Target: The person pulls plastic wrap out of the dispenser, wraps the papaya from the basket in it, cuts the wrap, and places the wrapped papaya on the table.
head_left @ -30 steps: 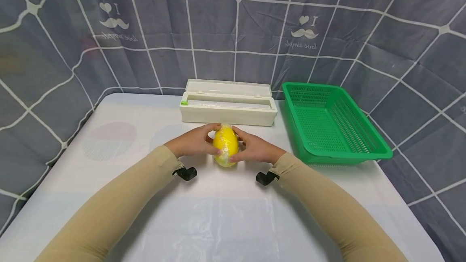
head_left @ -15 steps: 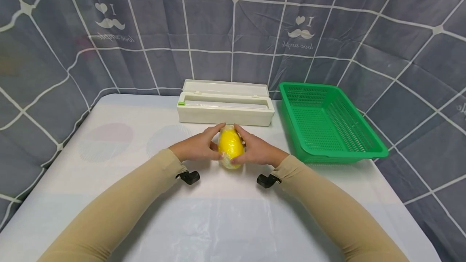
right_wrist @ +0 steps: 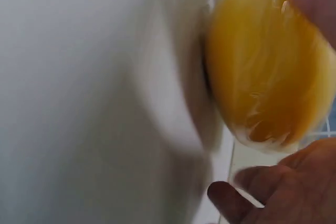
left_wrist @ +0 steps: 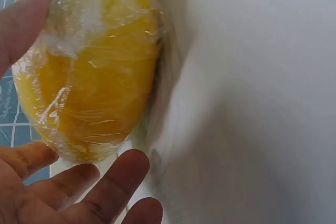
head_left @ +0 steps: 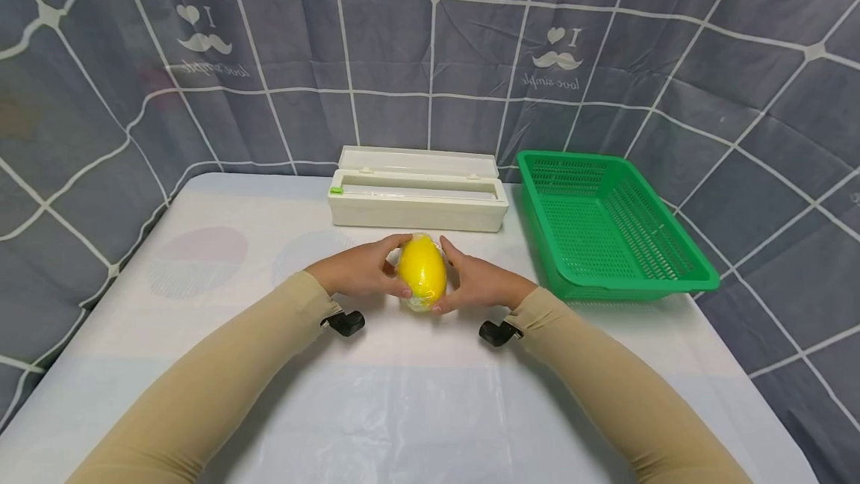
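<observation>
A yellow oval fruit wrapped in clear cling film (head_left: pixel 422 272) is between both hands, close over the white table. My left hand (head_left: pixel 363 269) pinches it, thumb at the near end and forefinger at the far end; in the left wrist view the film on the fruit (left_wrist: pixel 94 82) looks wrinkled and shiny. My right hand (head_left: pixel 480 278) stands around the other side with fingers spread. In the right wrist view its thumb overlaps the fruit (right_wrist: pixel 262 66), while the other fingers (right_wrist: pixel 231 200) stand apart below the fruit's end.
Behind the hands stands a long white cling film box (head_left: pixel 418 213) with its lid raised, a roll inside and a green tab at its left. A green perforated basket (head_left: pixel 561 260) is at the right. A grey checked curtain (head_left: pixel 390 36) hangs behind the table (head_left: pixel 376 409).
The fruit has turned between the hands, first shifting right, then back left. The right hand's fingers have loosened from it and drawn slightly right; the left hand keeps its grip.
</observation>
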{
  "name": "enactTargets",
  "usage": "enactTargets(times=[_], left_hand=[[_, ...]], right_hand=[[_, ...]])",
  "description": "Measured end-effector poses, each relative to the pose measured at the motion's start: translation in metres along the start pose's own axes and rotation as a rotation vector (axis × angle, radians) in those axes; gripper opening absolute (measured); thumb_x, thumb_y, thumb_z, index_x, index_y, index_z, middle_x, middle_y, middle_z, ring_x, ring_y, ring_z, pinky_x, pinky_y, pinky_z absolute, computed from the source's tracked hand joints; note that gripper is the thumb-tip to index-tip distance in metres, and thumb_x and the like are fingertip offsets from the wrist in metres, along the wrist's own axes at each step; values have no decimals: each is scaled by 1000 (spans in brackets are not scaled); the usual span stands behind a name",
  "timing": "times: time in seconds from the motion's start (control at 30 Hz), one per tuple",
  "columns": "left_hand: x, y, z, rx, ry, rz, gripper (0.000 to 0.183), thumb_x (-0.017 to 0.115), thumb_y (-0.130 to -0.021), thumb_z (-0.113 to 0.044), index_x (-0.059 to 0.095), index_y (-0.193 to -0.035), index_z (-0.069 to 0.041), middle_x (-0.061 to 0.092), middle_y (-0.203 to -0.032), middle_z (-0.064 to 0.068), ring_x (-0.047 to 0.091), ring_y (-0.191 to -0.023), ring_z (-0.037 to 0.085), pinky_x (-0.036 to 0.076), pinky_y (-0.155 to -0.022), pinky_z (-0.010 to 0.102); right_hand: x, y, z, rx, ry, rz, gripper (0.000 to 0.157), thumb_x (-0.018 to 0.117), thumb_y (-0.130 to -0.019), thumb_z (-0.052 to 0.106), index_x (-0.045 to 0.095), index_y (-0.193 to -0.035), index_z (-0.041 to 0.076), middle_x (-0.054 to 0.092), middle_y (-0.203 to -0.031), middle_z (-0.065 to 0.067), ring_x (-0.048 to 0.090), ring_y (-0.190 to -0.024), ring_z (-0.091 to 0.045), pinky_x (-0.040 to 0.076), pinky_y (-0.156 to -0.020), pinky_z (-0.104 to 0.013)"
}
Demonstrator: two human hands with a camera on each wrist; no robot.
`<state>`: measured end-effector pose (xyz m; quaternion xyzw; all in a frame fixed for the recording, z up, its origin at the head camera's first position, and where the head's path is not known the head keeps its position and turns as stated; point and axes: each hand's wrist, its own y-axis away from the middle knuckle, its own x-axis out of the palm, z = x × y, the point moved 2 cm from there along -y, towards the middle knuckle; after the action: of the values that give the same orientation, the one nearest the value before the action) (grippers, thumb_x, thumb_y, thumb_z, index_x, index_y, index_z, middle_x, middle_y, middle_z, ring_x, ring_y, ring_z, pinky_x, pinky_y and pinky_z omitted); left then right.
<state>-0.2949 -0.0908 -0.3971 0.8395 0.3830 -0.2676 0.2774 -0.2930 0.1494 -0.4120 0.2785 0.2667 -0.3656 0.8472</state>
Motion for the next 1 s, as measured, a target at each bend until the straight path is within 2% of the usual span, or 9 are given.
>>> enactTargets(times=[0.13,0.33,0.5,0.6,0.7,0.8,0.93,1.0], left_hand=[[-2,1,-2,12,9,8,107,85,-86,-43,21,-168,-18,46,-162,11,61,-130,33,48,-113,53],[0,1,-3,30,35,15,105,85,-85,-35,21,-166,-15,42,-164,13,61,-126,32,50,-111,50],[5,0,-3,36,46,24,115,84,-85,-29,7,-169,-20,34,-170,14,61,-128,30,50,-111,47],[7,-3,-3,55,35,34,118,84,-85,-26,2,-170,-21,35,-169,13,58,-135,30,46,-117,48],[8,-3,-3,58,5,51,118,84,-86,-28,1,-171,-19,36,-169,13,49,-146,30,37,-125,51],[6,-2,-3,21,-36,50,118,84,-87,-38,3,-171,-19,34,-170,12,41,-153,29,30,-128,54],[4,-1,-5,17,-35,-9,110,84,-85,-51,18,-169,-21,43,-164,9,46,-148,30,33,-125,57],[5,-2,-7,30,-19,-35,110,84,-85,-53,20,-168,-19,47,-160,9,49,-145,30,34,-125,57]], right_hand=[[4,-2,-1,-38,5,32,134,94,-79,38,-2,-170,14,15,-177,-8,24,-162,-27,19,-133,-51],[5,-1,1,-123,-12,-20,126,94,-79,28,9,-170,15,27,-174,-7,29,-160,-27,21,-132,-53],[1,4,6,-90,54,-71,124,94,-79,31,12,-170,15,31,-172,-10,32,-157,-33,26,-129,-58],[-1,7,7,-72,84,-90,123,93,-79,32,12,-170,15,29,-173,-10,32,-156,-35,27,-128,-60],[-2,9,9,-91,82,-97,119,92,-81,30,15,-170,13,28,-173,-10,31,-155,-37,25,-128,-62],[0,10,11,-115,74,-99,115,90,-82,28,17,-169,12,28,-173,-11,31,-155,-37,24,-128,-63],[2,9,12,-135,84,-103,113,88,-83,28,18,-169,14,28,-172,-13,30,-155,-38,26,-126,-64],[3,8,12,-135,96,-100,113,87,-83,29,16,-170,15,27,-172,-13,29,-155,-38,27,-126,-64]])
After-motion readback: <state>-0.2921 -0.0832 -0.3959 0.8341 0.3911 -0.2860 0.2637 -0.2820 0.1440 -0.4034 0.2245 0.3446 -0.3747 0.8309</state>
